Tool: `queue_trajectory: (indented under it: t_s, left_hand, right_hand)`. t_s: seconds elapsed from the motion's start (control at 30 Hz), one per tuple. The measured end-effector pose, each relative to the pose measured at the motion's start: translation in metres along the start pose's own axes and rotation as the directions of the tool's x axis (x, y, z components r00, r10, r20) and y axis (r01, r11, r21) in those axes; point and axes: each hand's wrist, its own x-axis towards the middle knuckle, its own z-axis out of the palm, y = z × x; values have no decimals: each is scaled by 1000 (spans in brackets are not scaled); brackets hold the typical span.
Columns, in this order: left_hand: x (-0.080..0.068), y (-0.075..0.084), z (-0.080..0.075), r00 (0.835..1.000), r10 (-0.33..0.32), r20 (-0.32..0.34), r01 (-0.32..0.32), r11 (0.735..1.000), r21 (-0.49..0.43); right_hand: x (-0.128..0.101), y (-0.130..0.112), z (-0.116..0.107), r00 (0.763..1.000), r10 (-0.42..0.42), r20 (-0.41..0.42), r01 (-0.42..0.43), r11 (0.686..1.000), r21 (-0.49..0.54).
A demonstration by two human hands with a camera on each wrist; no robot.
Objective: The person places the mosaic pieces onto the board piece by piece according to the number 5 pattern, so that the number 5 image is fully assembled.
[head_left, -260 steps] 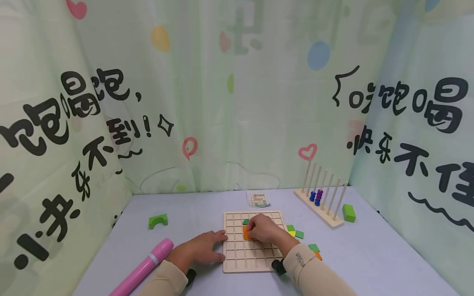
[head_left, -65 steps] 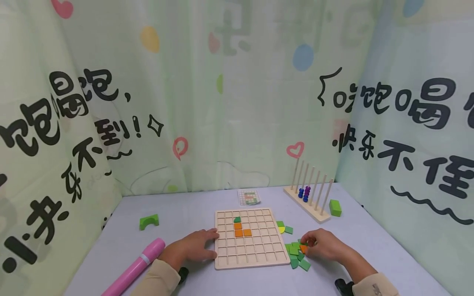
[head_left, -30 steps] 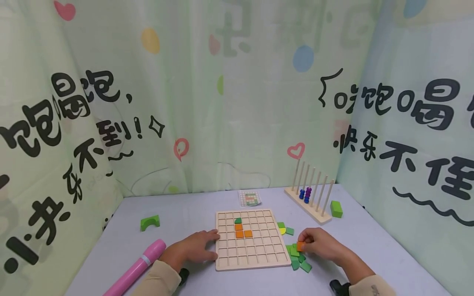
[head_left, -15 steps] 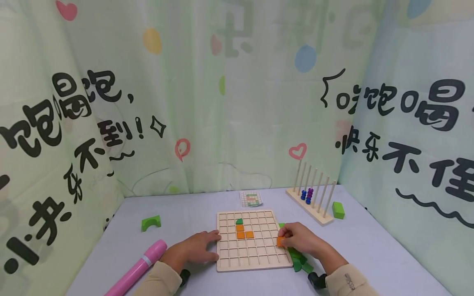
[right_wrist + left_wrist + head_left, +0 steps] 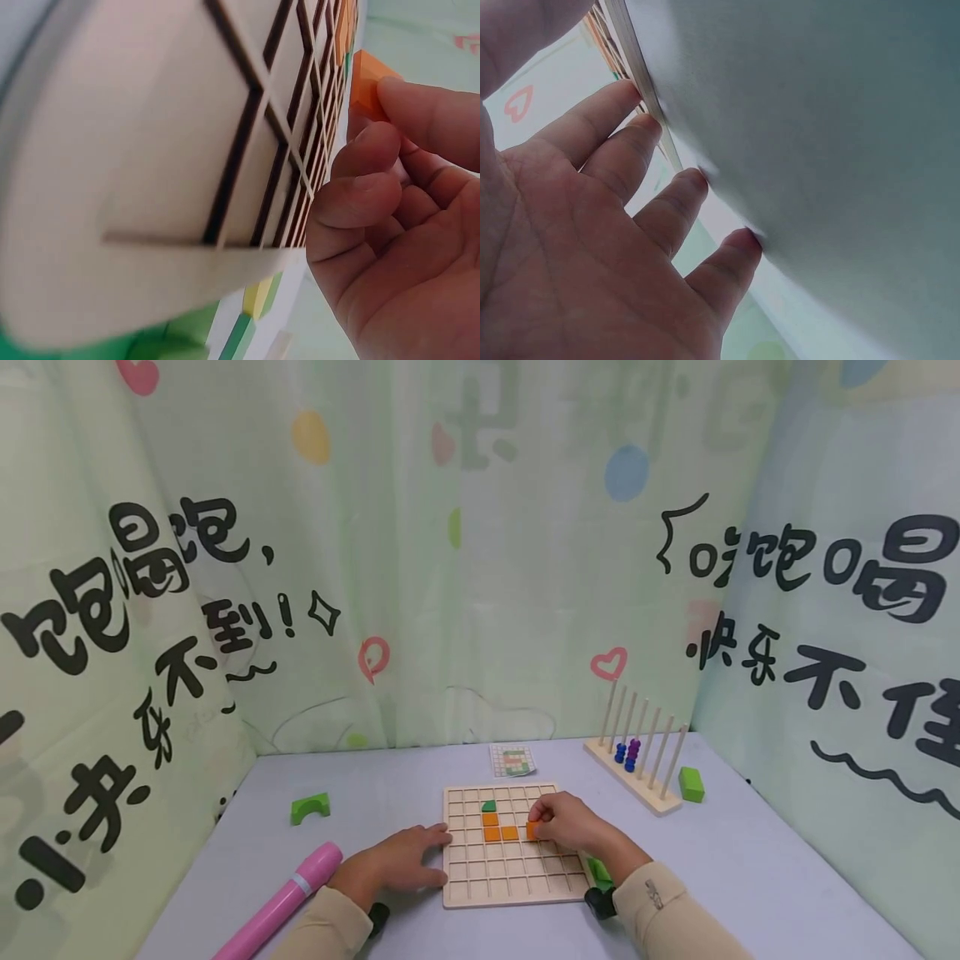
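A square wooden grid board point(image 5: 495, 889) lies in the middle of the table. Set in its cells are a green piece point(image 5: 489, 807) with a slanted corner and several orange square tiles point(image 5: 491, 833) forming an L. My right hand point(image 5: 573, 822) pinches another orange square tile point(image 5: 366, 81) between thumb and fingers, over the board just right of that L. My left hand point(image 5: 405, 858) rests against the board's left edge, fingers spread; in the left wrist view its fingertips point(image 5: 651, 124) touch the board's side.
Green tiles point(image 5: 600, 872) lie at the board's right edge, partly behind my right forearm. Behind the board is a printed pattern card point(image 5: 513, 760). A peg rack with beads point(image 5: 637, 781), a green block point(image 5: 692, 785), a green arch block point(image 5: 310, 808) and a pink tube point(image 5: 281, 902) stand around.
My right hand has taken an orange tile from the pile right of the board and carried it left over the grid. The left hand stays at the board's edge.
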Motion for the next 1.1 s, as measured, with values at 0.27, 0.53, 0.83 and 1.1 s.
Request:
queue_trajectory:
  t_s: [0.27, 0.53, 0.83, 1.1]
  left_hand:
    - [-1, -1, -1, 1000, 12, -5, -12, 1000, 3]
    - [0, -2, 0, 1000, 8, 5, -8, 1000, -18]
    - [3, -3, 1, 1000, -6, -2, 6, 1000, 11]
    - [2, -3, 2, 1000, 0, -2, 0, 1000, 17]
  right_hand:
    - [11, -3, 7, 999, 35, -8, -36, 998, -58]
    - [13, -7, 9, 999, 44, -1, -44, 996, -72]
    - [17, -8, 12, 999, 44, -27, -47, 989, -139]
    - [16, -9, 13, 998, 60, -17, -62, 981, -183]
